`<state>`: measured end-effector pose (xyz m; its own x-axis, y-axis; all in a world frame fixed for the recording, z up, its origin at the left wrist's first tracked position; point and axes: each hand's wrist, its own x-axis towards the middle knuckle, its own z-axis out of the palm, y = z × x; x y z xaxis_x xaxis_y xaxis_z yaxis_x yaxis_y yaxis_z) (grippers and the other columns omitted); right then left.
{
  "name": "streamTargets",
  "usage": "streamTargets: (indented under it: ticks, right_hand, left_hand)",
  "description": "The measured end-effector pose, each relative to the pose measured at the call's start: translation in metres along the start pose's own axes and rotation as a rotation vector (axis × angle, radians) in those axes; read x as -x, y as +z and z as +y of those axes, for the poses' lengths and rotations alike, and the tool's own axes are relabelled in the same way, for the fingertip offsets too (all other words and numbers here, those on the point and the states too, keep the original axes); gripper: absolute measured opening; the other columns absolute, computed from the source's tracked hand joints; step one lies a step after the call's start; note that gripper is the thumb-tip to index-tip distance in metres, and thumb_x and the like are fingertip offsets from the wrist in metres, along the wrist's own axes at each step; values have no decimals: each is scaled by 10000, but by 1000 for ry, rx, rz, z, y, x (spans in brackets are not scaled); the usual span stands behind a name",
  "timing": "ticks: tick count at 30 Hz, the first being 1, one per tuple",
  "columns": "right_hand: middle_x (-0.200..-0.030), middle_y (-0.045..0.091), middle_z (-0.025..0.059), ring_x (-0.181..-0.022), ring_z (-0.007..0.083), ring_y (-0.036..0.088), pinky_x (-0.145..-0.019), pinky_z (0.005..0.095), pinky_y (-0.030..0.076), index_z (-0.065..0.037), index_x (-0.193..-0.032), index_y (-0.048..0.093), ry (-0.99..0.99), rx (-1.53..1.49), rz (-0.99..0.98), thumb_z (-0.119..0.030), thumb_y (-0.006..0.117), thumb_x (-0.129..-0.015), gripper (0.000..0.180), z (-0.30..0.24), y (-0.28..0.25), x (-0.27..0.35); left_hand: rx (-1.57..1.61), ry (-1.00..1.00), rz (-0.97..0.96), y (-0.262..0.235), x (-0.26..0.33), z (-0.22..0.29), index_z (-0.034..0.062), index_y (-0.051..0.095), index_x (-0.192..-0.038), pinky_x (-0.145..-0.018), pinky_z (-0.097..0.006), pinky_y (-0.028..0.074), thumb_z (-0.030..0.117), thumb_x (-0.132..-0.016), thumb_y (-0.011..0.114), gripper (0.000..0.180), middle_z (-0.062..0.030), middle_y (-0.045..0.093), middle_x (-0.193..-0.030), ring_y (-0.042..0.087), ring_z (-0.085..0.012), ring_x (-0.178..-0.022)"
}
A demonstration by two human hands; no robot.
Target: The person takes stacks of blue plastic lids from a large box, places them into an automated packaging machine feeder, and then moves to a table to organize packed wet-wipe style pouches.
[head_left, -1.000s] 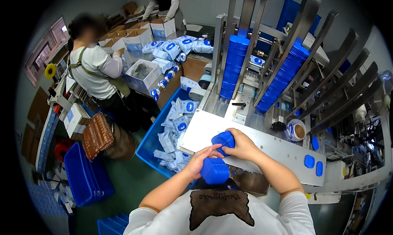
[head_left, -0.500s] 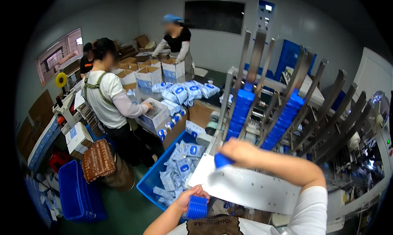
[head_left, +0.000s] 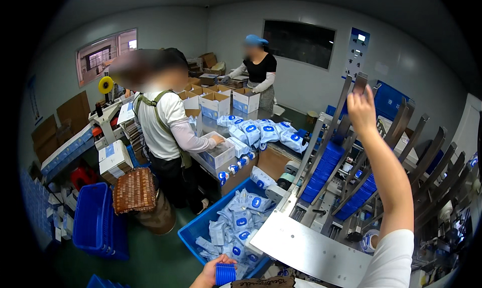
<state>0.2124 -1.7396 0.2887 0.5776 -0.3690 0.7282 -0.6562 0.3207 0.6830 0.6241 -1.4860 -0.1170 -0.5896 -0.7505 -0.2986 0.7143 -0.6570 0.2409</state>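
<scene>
My left hand (head_left: 215, 274) is low at the bottom edge, shut on a short stack of ribbed blue lids (head_left: 225, 274). My right hand (head_left: 361, 108) is raised high, its fingers at the top end of a slanted metal feed rail (head_left: 346, 94); from behind I cannot see whether it holds anything. Rows of blue lids (head_left: 322, 171) fill the lower parts of the rails, with another row (head_left: 358, 198) to the right. A bare metal plate (head_left: 306, 249) lies below the rails.
A blue bin (head_left: 190, 235) of white-and-blue packs stands left of the plate. One person (head_left: 163, 132) packs a carton (head_left: 219, 155) at a table; another person (head_left: 260, 76) works at the back among cartons. Blue crates (head_left: 94, 222) and a woven-topped stool (head_left: 134, 190) stand on the floor.
My right hand has risen from just above the plate to the top of the rail, and the blue lids it held are no longer visible. My left hand stays low with its stack.
</scene>
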Motion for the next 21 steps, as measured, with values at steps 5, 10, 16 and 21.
streamTargets:
  ticks: [5, 10, 16, 21]
  right_hand:
    - [-626, 628, 73, -754, 202, 645, -1085, 467, 82, -6, -718, 597, -291, -299, -740, -428, 772, -489, 511, -38, -15, 55]
    - [-730, 646, 63, -816, 235, 630, -1083, 490, 52, -36, -801, 629, -270, -249, -755, -403, 778, -501, 497, -43, -18, 41]
    - [-730, 602, 119, -807, 311, 592, -790, 427, 423, -70, -898, 504, 122, -682, -488, -235, 700, -666, 345, -60, -49, 70]
    - [-676, 551, 128, -620, 287, 564, -557, 346, 449, -50, -827, 468, 284, -985, -457, -22, 612, -698, 196, -83, -47, 110]
  left_hand:
    - [-88, 0, 136, 15, 4, 2, 92, 445, -719, -720, -457, 473, 285, -901, 406, 268, -147, 559, -946, 552, -309, -846]
    - [-69, -5, 86, 27, 0, 4, 91, 433, -708, -729, -437, 479, 301, -905, 400, 290, -151, 554, -960, 555, -307, -863]
    - [30, -5, -3, 7, -5, -5, 80, 438, -709, -768, -400, 476, 282, -899, 416, 278, -179, 531, -1044, 554, -298, -901]
    - [-100, -54, 277, 51, -12, -5, 68, 526, -802, -788, -360, 487, 296, -906, 415, 274, -163, 564, -1116, 592, -223, -909]
